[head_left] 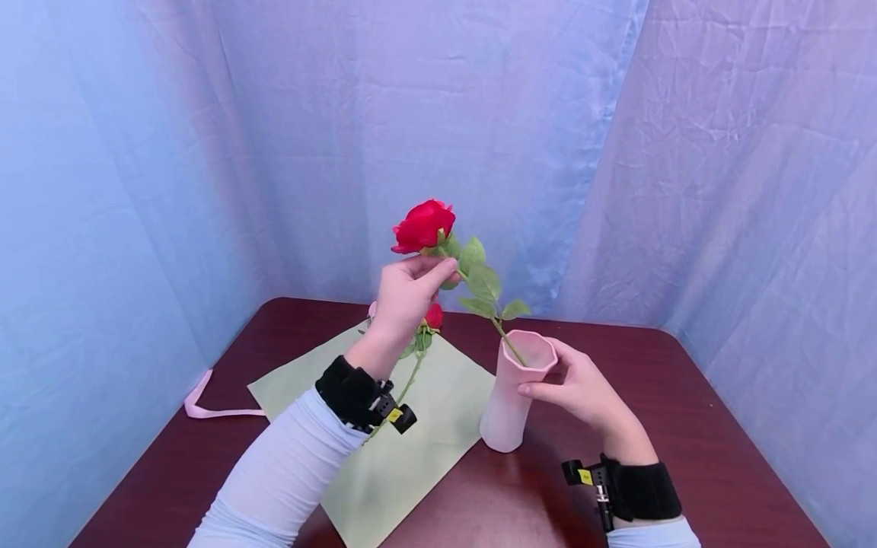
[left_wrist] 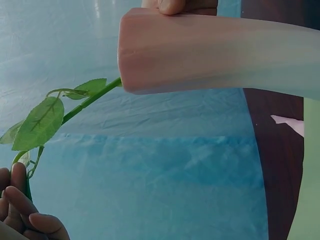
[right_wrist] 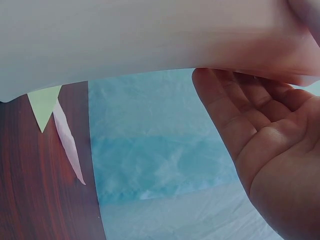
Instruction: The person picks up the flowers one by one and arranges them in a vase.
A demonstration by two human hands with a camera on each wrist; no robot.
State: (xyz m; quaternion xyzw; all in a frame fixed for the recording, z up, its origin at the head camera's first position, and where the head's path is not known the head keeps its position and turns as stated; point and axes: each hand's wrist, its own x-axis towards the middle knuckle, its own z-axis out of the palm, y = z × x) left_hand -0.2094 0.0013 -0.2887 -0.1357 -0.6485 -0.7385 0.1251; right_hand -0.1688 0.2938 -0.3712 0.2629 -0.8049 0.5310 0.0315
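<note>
A red rose (head_left: pixel 425 226) with green leaves slants over the table, its bloom up and to the left. My left hand (head_left: pixel 400 301) pinches its stem just below the bloom. The stem's lower end goes into the mouth of a pink-and-white vase (head_left: pixel 503 411), which leans a little to the right. Near the rim, my right hand (head_left: pixel 582 388) grips the vase, thumb on the near side. In the left wrist view the stem (left_wrist: pixel 95 96) passes inside the vase (left_wrist: pixel 210 55). The right wrist view has the fingers (right_wrist: pixel 225 100) against the vase wall.
Pale green wrapping paper (head_left: pixel 438 426) lies on the dark red table (head_left: pixel 617 426), left of the vase. Another red rose (head_left: pixel 433 316) lies on it, partly behind my left arm. A pink ribbon (head_left: pixel 219 413) extends left from the paper. Curtains (head_left: pixel 445 114) surround the table.
</note>
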